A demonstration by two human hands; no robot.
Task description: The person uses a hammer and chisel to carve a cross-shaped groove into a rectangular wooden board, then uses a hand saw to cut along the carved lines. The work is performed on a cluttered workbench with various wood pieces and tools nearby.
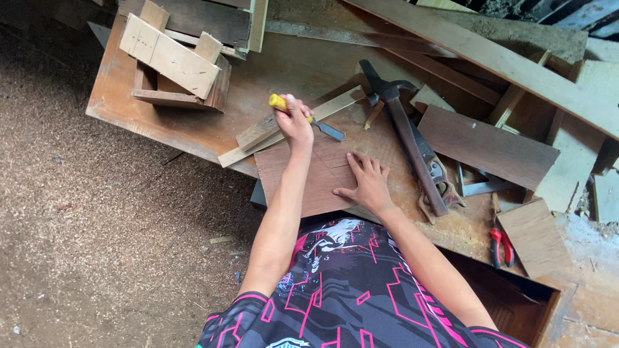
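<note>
My left hand (293, 119) is closed around a chisel (325, 129) with a yellow handle, its blade pointing right over the far edge of a flat brown board (303, 187). My right hand (366, 183) lies flat on that board, fingers spread, pressing it onto the workbench (122, 106). Thin drawn lines cross the board's face. A long pale wood strip (335, 104) lies slanted just beyond the board, under my left hand.
A hammer (392, 95) and a handsaw (425, 164) lie right of the board. Red-handled pliers (500, 246) sit at the bench's right edge. Nailed wood blocks (171, 58) stand far left, planks and offcuts (490, 145) crowd the right. The sawdust floor (90, 219) lies left.
</note>
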